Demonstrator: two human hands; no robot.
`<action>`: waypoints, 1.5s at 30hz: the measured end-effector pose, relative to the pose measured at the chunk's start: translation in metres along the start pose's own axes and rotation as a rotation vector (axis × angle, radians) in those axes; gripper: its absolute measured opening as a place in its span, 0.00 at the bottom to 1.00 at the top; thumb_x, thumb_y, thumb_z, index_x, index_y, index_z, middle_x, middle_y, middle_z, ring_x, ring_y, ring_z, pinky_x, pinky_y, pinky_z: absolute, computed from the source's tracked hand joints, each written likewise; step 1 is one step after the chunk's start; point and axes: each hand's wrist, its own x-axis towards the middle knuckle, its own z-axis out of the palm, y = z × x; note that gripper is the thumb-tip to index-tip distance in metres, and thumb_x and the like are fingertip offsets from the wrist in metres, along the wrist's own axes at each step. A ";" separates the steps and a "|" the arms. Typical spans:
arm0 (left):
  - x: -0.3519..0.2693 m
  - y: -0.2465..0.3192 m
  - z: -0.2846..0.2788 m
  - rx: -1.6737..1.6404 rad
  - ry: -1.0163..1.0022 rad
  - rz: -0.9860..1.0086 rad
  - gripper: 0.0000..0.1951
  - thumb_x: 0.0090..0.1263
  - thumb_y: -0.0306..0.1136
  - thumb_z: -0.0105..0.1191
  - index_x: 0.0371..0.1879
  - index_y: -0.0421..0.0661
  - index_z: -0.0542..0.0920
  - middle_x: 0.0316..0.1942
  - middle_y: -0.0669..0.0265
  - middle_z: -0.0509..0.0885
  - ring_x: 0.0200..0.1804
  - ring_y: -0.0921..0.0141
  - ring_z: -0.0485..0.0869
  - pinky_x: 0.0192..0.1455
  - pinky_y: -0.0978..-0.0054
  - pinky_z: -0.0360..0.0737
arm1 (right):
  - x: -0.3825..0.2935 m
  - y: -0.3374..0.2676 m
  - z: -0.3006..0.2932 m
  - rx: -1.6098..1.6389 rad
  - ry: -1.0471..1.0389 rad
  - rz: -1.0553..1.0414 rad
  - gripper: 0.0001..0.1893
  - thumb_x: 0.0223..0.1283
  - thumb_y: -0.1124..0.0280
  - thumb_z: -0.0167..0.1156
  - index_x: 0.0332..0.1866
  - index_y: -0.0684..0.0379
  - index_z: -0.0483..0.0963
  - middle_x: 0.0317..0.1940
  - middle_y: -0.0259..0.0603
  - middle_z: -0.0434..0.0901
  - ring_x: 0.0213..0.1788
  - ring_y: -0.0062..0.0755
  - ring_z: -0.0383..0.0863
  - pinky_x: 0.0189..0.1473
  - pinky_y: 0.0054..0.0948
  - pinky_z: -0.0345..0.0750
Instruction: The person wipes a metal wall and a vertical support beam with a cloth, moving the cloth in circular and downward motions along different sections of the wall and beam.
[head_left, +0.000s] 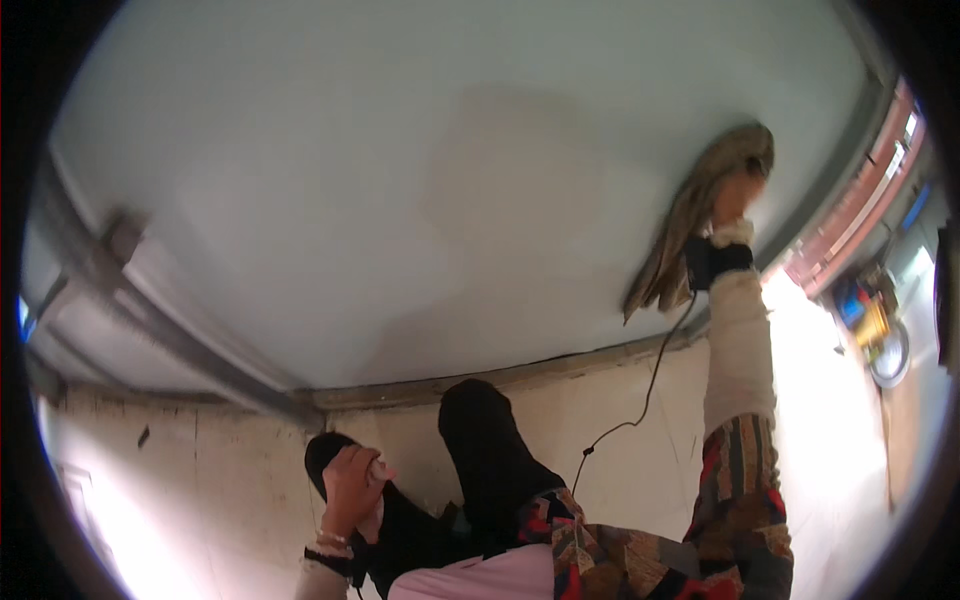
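Observation:
With my arm stretched out on the right, my right hand (739, 196) presses a crumpled brown cloth (686, 217) against a large smooth pale grey panel (337, 187). Part of the cloth hangs down toward the panel's lower edge. My left hand (351, 480) is low and left of centre, beside a black-covered foot, its fingers curled around a small pale pinkish thing (381, 471); what it is cannot be told. Black bands sit on both wrists.
A brown frame edge (450, 386) runs below the panel. Grey bars (187, 341) cross at left. A thin black cable (652, 390) trails from my right wrist. Blue and yellow objects (872, 322) lie at far right, near bright light.

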 end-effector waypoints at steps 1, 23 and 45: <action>0.012 0.011 0.009 -0.053 0.001 0.058 0.12 0.54 0.31 0.67 0.38 0.44 0.85 0.34 0.59 0.84 0.40 0.53 0.84 0.42 0.59 0.82 | 0.019 0.007 -0.009 0.748 0.307 0.105 0.11 0.72 0.75 0.53 0.42 0.64 0.84 0.36 0.46 0.87 0.36 0.40 0.83 0.44 0.38 0.80; 0.001 0.086 -0.036 0.029 -0.003 0.007 0.24 0.61 0.37 0.70 0.57 0.47 0.82 0.48 0.57 0.86 0.46 0.52 0.86 0.46 0.58 0.84 | -0.125 -0.416 0.037 0.535 -0.194 -0.486 0.06 0.43 0.80 0.60 0.27 0.71 0.80 0.34 0.60 0.82 0.42 0.66 0.77 0.54 0.52 0.71; 0.070 0.046 -0.032 -0.648 0.572 -0.455 0.12 0.71 0.23 0.54 0.51 0.33 0.81 0.31 0.54 0.86 0.35 0.76 0.80 0.38 0.69 0.80 | -0.259 -0.442 -0.029 0.408 -1.293 -0.297 0.14 0.63 0.78 0.57 0.53 0.71 0.77 0.48 0.59 0.85 0.51 0.60 0.83 0.52 0.43 0.79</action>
